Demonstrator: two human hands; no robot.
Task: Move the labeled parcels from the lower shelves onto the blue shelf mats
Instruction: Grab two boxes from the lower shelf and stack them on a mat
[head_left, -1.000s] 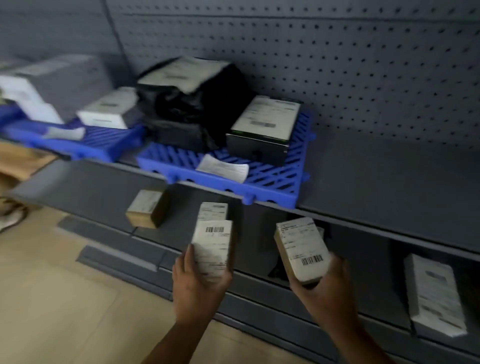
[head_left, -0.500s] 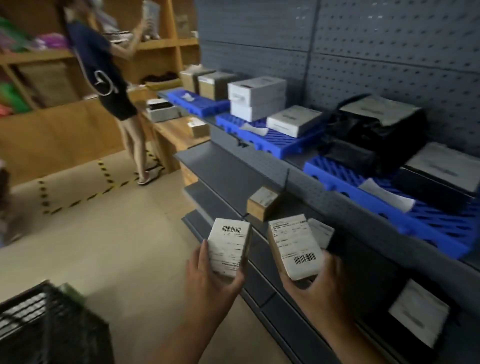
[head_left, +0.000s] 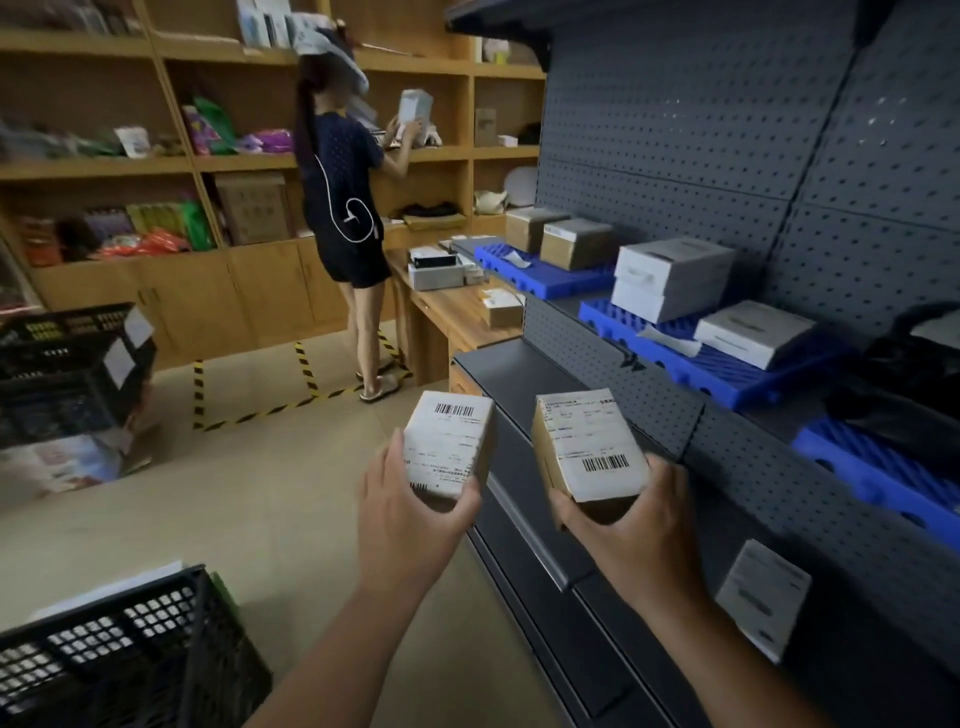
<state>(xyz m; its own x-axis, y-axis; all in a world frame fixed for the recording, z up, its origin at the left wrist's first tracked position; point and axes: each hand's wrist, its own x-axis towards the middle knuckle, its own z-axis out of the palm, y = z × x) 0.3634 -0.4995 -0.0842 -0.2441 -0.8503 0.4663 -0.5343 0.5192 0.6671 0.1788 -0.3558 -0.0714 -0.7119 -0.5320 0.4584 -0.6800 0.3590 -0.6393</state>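
My left hand (head_left: 410, 514) grips a small cardboard parcel (head_left: 449, 441) with a white barcode label, held upright in front of the grey shelf unit. My right hand (head_left: 623, 530) grips a second labeled parcel (head_left: 589, 452) beside it. Both are held in the air left of the shelves. Blue mats (head_left: 691, 358) lie along the upper shelf to the right, carrying white boxes (head_left: 670, 275), brown boxes (head_left: 571, 241) and a black bag (head_left: 914, 374). Another labeled parcel (head_left: 763, 603) stands on a lower shelf at the right.
A person (head_left: 343, 218) stands at wooden shelving at the back, by a wooden desk (head_left: 452, 312). Black plastic crates sit at the lower left (head_left: 119, 660) and mid left (head_left: 67, 364). Yellow-black tape marks the floor. The grey lower shelf (head_left: 519, 374) juts out.
The view has swung left and lifted from the lower shelves toward the room. Both hands have kept hold of their parcels and carried them up and away from the lower shelf.
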